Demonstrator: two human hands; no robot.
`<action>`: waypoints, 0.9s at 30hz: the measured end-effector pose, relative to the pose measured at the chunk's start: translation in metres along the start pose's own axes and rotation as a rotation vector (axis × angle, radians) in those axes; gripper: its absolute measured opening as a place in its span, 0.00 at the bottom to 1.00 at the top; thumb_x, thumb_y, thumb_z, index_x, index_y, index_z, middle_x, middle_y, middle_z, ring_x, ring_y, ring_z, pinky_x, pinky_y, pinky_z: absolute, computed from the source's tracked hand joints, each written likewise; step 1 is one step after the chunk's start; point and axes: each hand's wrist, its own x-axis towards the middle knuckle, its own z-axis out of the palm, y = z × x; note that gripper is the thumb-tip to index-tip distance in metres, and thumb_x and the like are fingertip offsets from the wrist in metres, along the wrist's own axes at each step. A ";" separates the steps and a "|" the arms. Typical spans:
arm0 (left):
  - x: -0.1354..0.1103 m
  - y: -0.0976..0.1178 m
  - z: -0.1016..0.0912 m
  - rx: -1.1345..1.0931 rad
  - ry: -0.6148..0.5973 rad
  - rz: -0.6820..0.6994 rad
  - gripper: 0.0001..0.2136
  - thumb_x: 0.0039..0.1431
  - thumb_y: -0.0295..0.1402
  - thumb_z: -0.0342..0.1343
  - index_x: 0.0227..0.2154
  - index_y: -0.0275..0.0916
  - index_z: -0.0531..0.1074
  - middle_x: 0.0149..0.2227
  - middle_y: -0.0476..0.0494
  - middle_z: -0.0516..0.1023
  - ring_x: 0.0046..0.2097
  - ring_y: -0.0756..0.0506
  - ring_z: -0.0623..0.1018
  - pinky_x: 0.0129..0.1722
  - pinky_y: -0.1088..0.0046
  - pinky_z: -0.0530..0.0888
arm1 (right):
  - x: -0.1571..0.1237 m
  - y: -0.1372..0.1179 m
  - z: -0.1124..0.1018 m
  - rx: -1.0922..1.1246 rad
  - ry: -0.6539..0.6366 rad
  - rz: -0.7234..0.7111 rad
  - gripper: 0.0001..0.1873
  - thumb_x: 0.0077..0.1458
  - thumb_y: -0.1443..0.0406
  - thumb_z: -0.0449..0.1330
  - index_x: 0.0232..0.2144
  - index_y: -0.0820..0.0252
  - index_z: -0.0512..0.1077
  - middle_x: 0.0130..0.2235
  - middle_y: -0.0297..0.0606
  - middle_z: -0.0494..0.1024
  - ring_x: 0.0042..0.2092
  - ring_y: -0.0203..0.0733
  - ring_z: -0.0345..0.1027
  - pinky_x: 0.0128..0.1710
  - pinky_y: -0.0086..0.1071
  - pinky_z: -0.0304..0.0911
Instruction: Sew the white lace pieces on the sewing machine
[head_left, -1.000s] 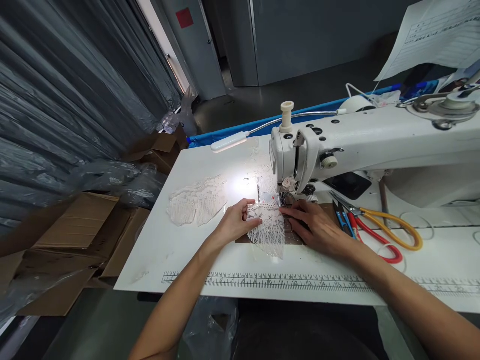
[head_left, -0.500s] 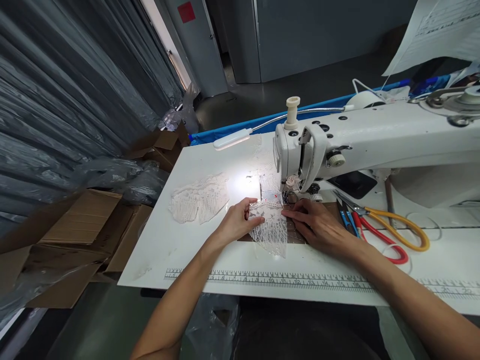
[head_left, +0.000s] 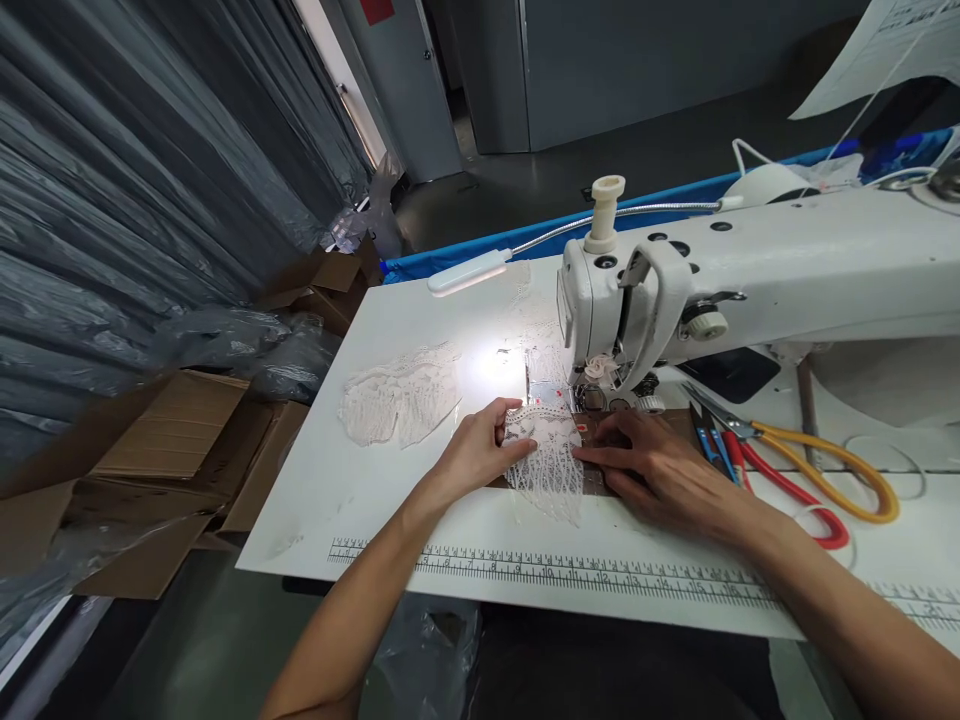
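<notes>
A piece of white lace (head_left: 546, 462) lies below the needle area of a white sewing machine (head_left: 652, 290), its beaded upper edge close to the presser foot. My left hand (head_left: 480, 445) holds the lace at its left side, thumb on top and index finger at the upper edge. My right hand (head_left: 660, 465) rests palm down on the right, fingers stretched out, one fingertip touching the lace's right edge. More lace (head_left: 541, 330) trails away behind the needle. A separate lace piece (head_left: 401, 395) lies flat to the left.
Scissors with yellow and red handles (head_left: 825, 460) and blue thread snips (head_left: 712, 440) lie right of my right hand. A lit lamp (head_left: 469, 273) hangs over the table's far side. A printed ruler (head_left: 555, 572) runs along the front edge. Cardboard boxes (head_left: 169, 425) stand at the left.
The view has shifted slightly, moving the machine and scissors rightward in the picture. Both hands stay at the lace; my right hand's fingertip still touches its right edge.
</notes>
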 end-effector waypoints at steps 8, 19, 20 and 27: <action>-0.001 0.002 0.000 -0.012 0.002 -0.030 0.29 0.54 0.47 0.60 0.57 0.41 0.66 0.25 0.54 0.62 0.28 0.50 0.65 0.27 0.75 0.61 | -0.002 -0.001 0.003 -0.016 0.045 -0.001 0.19 0.60 0.66 0.54 0.51 0.47 0.74 0.48 0.44 0.71 0.50 0.50 0.66 0.50 0.49 0.66; 0.005 -0.007 -0.001 0.271 0.291 0.254 0.17 0.66 0.42 0.50 0.53 0.40 0.69 0.38 0.45 0.71 0.29 0.51 0.71 0.29 0.73 0.70 | 0.000 -0.003 0.004 -0.026 0.064 -0.001 0.20 0.57 0.68 0.55 0.50 0.47 0.75 0.47 0.43 0.72 0.49 0.50 0.67 0.49 0.49 0.67; 0.006 -0.008 0.001 0.343 0.328 0.337 0.16 0.67 0.41 0.49 0.51 0.39 0.70 0.40 0.43 0.72 0.31 0.50 0.72 0.28 0.73 0.71 | 0.000 -0.002 0.005 -0.028 0.070 -0.006 0.20 0.57 0.68 0.55 0.50 0.47 0.75 0.48 0.43 0.72 0.49 0.50 0.67 0.49 0.49 0.67; 0.021 0.005 0.016 0.645 0.053 0.879 0.12 0.69 0.34 0.45 0.48 0.34 0.69 0.51 0.34 0.73 0.48 0.42 0.75 0.46 0.60 0.76 | -0.001 -0.002 0.006 -0.036 0.097 -0.007 0.23 0.56 0.70 0.55 0.52 0.46 0.74 0.45 0.43 0.72 0.48 0.50 0.66 0.48 0.49 0.66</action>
